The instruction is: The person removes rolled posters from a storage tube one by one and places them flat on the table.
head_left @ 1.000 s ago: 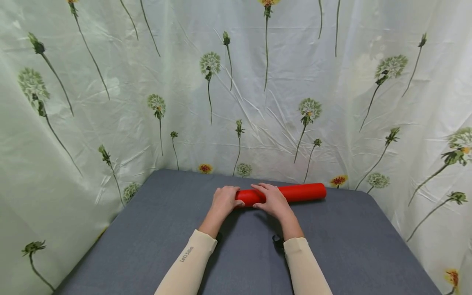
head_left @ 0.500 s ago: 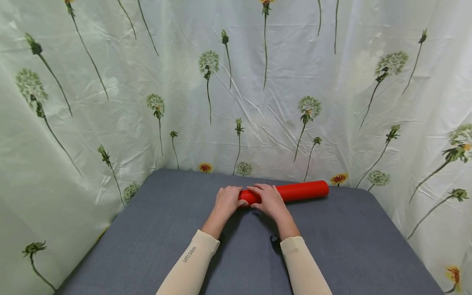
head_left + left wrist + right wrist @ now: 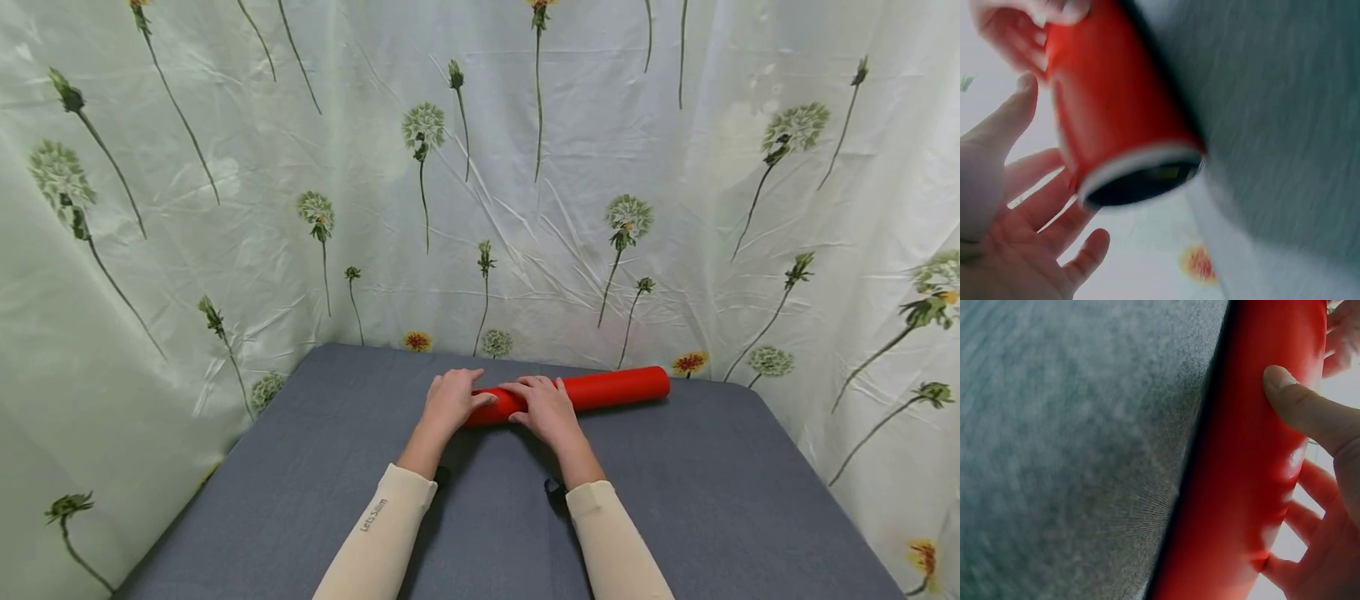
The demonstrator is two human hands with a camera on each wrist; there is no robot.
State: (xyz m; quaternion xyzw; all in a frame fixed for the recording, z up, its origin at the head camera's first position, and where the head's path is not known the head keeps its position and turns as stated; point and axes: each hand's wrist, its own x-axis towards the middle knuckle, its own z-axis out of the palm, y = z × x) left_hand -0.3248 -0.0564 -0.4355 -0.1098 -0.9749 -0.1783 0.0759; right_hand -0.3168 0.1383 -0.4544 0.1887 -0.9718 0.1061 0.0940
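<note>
Nearest to me, two cream sleeves [image 3: 375,537] run off the bottom of the head view, and the lettering on the left one is small and hard to read; a black piece [image 3: 556,497] at the right wrist is half hidden by its cuff. Beyond the cuffs, the grey table [image 3: 300,467] stretches broadly to either side of the forearms, its side edges slanting inward toward the back.

The left hand [image 3: 447,398] is spread loosely at the red tube's [image 3: 615,388] left end, thumb standing off and fingers behind; I can't tell how many of them touch it. The right hand [image 3: 549,408] grasps the tube further along, thumb on the near side, fingertips curling behind.

The tube lies crosswise on the rear part of the table, its right end close to the back edge; it is long, smooth and bright red, with a glossy patch by the right fingers; the left wrist view shows a pale rim round a dark opening, the inside too dim to make out.

Behind the back edge hangs a pale curtain [image 3: 375,183] printed with dandelions, creased in the middle, its top cut off.
</note>
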